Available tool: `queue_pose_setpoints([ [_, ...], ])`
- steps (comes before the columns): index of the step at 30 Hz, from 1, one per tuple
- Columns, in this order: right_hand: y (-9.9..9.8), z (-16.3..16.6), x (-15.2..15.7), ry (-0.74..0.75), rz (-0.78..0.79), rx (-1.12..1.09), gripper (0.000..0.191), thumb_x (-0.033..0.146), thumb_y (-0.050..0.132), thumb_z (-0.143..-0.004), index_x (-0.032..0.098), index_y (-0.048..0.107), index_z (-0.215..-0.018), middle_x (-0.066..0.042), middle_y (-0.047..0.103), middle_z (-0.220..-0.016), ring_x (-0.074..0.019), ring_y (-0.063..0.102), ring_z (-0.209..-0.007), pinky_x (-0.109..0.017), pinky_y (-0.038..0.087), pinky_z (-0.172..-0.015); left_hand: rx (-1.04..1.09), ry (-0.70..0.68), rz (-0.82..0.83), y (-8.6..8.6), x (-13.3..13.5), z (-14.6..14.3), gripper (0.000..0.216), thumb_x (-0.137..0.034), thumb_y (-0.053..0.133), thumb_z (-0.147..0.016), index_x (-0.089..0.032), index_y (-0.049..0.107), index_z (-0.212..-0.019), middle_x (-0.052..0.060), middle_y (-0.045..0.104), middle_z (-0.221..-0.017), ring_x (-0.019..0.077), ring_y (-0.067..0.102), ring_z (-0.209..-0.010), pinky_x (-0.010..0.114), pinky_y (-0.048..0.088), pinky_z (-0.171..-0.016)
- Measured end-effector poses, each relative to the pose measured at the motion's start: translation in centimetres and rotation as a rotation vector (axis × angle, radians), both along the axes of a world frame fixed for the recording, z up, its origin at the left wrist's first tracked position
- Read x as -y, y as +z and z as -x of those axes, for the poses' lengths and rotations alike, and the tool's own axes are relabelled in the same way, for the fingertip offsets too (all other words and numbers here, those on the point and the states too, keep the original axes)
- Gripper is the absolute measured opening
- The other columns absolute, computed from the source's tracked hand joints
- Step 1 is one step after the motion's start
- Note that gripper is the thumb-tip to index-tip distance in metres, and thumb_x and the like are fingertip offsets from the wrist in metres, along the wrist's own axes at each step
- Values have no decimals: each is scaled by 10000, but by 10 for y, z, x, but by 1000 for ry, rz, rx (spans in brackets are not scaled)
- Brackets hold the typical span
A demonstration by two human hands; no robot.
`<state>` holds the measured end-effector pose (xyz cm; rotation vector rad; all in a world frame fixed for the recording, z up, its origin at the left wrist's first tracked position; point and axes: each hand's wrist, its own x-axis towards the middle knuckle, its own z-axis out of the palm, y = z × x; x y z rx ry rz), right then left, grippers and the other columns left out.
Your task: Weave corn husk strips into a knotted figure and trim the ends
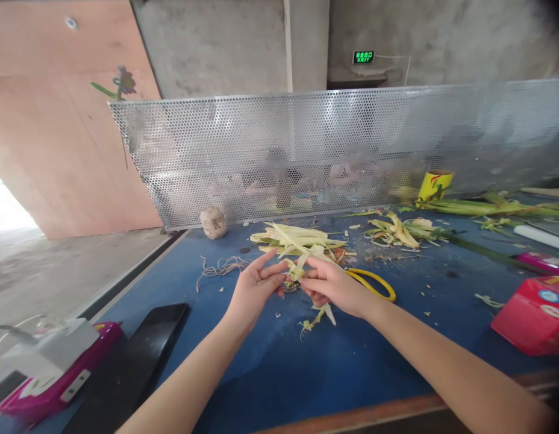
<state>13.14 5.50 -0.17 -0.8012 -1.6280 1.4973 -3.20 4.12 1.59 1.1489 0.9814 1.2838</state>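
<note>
While a dark flat device (pixel 139 355) lay near on the left, with loose string (pixel 221 265) farther off, the left hand (pixel 256 287) held the folded pale-green strip (pixel 297 270) between bent fingertips, over the blue table (pixel 279 377). Probably light, soft and easily torn, that strip seemed best gripped by its thicker folds, not its thin edges. The right hand (pixel 330 284), half closed, pinched its other side; a yellow loop (pixel 379 281) lay just right.

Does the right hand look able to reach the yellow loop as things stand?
Likely yes: the yellow loop lies close beside the right hand, its outer end uncovered, though the hand may first need to release the pale leaf strip.
</note>
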Motion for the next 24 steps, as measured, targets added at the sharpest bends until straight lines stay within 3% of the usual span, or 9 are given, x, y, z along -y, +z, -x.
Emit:
queue_pose_setpoints([
  [9,5,-1,3,72,48,21,156,304,529,-792,210,541,-915,68,410,-534,-27,269,-374,-163,204,-338,-72,-120,-88,1,4,-1,609,-126,644,-664,-153,463,-1244,98,656,-1003,93,565,-623,196,417,-485],
  [17,-2,1,-2,-78,50,-90,158,331,571,-768,188,527,-816,99,366,-459,-19,244,-345,-147,154,-334,-140,-228,-124,4,7,-3,698,-115,618,-696,-225,343,-1328,139,525,-1249,115,629,-659,194,414,-468],
  [21,3,0,-1,-57,90,-93,164,325,569,-772,174,509,-745,100,368,-452,-12,234,-345,-146,152,-340,-98,-176,-135,8,10,0,694,-150,645,-698,-232,354,-1323,113,518,-1273,122,646,-756,189,458,-562],
  [24,4,0,1,-40,91,-88,153,320,573,-771,175,527,-773,100,362,-457,-12,237,-344,-151,150,-340,-87,-74,-125,8,10,0,618,-212,632,-726,-149,400,-1295,114,630,-1124,138,636,-849,217,478,-720],
])
